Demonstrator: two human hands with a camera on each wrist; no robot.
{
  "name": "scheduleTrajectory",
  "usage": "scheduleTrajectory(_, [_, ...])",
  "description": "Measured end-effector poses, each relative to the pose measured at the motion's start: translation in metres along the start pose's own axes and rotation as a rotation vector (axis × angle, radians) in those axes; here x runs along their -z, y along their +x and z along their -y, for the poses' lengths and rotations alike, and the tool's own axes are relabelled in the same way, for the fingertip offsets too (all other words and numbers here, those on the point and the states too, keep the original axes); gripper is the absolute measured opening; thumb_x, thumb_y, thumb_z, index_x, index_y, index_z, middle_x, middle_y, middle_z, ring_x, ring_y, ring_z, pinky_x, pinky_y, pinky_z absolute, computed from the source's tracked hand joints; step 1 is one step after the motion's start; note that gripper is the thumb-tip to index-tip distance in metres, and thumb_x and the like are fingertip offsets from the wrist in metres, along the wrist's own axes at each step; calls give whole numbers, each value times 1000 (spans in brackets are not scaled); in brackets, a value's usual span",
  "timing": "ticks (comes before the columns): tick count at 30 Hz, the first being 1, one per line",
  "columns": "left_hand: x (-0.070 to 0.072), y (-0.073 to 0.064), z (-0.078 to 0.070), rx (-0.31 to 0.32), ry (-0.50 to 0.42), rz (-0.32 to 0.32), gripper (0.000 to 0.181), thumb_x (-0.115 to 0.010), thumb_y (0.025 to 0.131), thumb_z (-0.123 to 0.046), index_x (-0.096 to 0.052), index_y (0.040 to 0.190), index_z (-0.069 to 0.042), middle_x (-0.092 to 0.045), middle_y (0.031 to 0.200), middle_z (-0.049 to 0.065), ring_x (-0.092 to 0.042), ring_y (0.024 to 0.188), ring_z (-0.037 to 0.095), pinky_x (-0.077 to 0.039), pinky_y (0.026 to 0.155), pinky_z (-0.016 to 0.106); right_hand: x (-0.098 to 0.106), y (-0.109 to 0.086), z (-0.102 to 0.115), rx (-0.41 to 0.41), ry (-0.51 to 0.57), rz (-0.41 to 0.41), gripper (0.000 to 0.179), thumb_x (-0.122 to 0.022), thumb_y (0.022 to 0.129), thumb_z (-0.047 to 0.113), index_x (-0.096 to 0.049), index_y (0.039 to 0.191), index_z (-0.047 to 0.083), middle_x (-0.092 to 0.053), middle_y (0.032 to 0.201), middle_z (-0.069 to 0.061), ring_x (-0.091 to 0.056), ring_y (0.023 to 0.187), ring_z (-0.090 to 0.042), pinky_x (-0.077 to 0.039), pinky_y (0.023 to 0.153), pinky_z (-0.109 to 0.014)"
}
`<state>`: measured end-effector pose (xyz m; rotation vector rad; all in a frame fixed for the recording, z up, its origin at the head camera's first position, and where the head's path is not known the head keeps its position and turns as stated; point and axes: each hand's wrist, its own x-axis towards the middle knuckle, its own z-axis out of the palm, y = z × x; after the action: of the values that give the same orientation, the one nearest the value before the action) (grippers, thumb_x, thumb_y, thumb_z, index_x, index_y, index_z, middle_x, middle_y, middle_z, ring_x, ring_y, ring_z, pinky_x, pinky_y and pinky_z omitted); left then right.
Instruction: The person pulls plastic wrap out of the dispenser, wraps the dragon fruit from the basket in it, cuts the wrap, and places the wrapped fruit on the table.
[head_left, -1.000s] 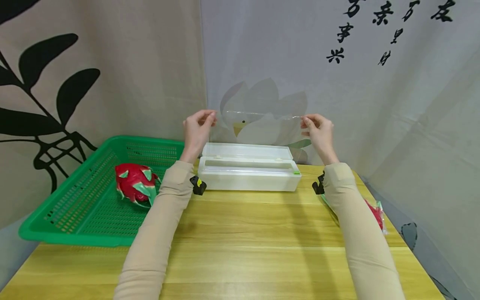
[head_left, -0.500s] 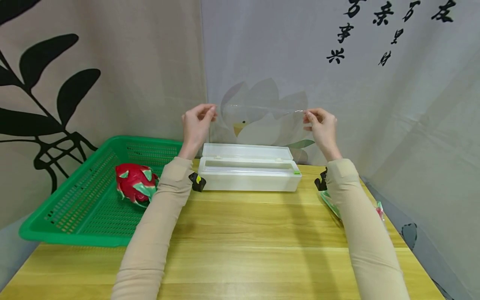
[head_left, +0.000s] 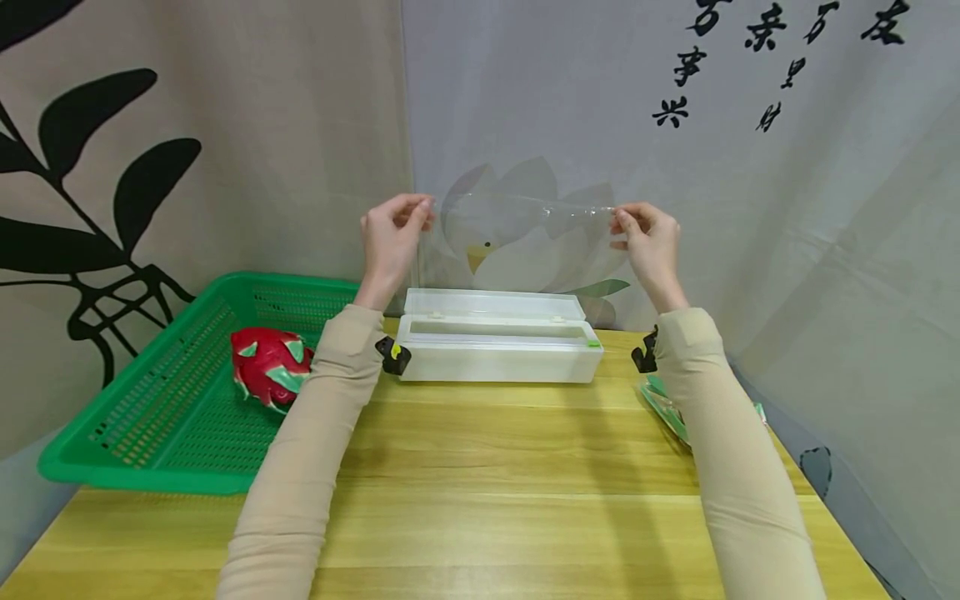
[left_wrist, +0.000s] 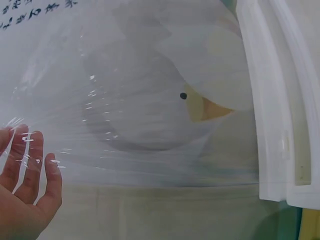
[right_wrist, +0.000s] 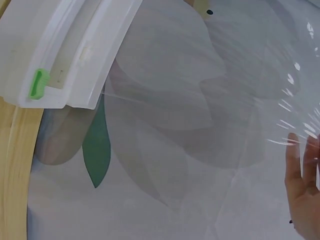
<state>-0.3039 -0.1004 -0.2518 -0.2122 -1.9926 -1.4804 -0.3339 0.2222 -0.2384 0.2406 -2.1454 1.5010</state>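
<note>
Our left hand (head_left: pixel 393 237), right hand (head_left: pixel 651 248) pinched cling film (left_wrist: pixel 106 107) above dispenser box (head_left: pixel 498 362); we judged even, level pull best.

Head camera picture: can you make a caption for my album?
Left hand and right hand hold clear plastic wrap above an open white dispenser; a dragon fruit sits in a green basket.

On the pale backdrop cloth (head_left: pixel 540 92), black brush-style Chinese characters (head_left: pixel 689 65) are standing at the upper right. The leftmost slanting column is seemingly reading 万, 事, 兴; beside it 亲 is standing alone; the next column is seemingly showing 万, 里, 财; 友 is sitting farthest right. In the left wrist view, small characters are appearing too unclear to read.
</note>
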Motion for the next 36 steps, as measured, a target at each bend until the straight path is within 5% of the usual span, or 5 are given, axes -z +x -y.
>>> scheduleTrajectory(15, [0,8,-12,-22,-21,-5,22,-59,94,-20,-71,106,-6,-72,97,17,-65,72,11,-51,68,15,3,-4,31,-12,56,-12,24,-54,95,6,-61,109,-12,-61,77,6,-60,72,-6,-56,66,-16])
scheduleTrajectory(36, [5,15,-31,-31,-45,-33,23,-60,94,-21,-73,103,-5,-73,93,17,-60,64,-1,-50,64,14,7,-4,49,37,65,-34,19,-53,95,7,-65,104,-5,-60,77,5,-61,71,-7,-56,65,-15])
